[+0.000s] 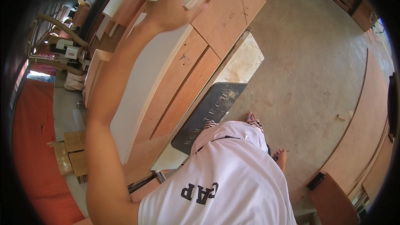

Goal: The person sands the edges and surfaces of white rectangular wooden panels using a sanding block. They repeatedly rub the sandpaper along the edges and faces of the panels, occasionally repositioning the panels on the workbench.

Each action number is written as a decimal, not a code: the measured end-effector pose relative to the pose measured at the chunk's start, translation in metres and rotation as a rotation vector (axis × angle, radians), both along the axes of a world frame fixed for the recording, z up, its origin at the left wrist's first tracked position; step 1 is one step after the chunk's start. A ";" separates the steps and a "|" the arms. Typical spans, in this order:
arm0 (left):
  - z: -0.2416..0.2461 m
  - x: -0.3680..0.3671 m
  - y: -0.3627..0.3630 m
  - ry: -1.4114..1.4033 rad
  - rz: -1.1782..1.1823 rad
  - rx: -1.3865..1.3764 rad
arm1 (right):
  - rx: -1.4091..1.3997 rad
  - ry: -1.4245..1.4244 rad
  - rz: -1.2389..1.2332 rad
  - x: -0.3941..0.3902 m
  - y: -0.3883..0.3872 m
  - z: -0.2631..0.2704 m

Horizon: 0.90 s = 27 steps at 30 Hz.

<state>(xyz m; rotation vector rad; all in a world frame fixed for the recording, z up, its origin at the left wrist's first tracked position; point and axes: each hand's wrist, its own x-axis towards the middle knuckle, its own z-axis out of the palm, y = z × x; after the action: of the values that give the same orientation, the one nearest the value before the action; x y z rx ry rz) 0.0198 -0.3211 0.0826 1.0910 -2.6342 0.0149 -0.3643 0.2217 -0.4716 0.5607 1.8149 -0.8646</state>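
Note:
My left hand (175, 7) is raised over a cabinet-like wooden assembly, thumb and fingers apart, with nothing seen between them. Behind the hand run the assembly's pale plywood edge (162, 72) and a light grey panel (140, 78); whether the hand touches them is unclear. The brown plywood side (218, 15) bears handwritten marks. Low beside my white T-shirt (225, 175), my right hand (280, 155) is partly hidden by the shirt, its fingers closed around a thin, dark, pointed object that is too small to identify.
Below the assembly lie a dark lettered mat (206, 112) and a whitish board (243, 59). Long plywood sheets (359, 125) lie at right, near a small wood offcut (341, 117) on the concrete floor (300, 78). Machinery with hoses (67, 51) and stacked wooden pieces (75, 153) are at left.

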 end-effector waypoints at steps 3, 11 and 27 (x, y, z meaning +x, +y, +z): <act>-0.017 0.010 0.022 -0.198 -0.078 -0.051 | 0.000 -0.025 -0.047 0.010 0.006 -0.001; -0.045 0.034 0.042 0.140 0.105 0.139 | -0.075 -0.025 0.075 -0.009 -0.030 -0.012; -0.056 0.034 0.038 0.223 -0.009 0.114 | -0.071 -0.022 0.356 -0.022 -0.082 0.002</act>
<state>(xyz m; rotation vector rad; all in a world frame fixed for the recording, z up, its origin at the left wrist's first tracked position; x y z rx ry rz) 0.0541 -0.2826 0.0268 1.0501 -2.4645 -0.2478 -0.3867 0.1395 -0.4695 0.1905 1.7854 -0.6722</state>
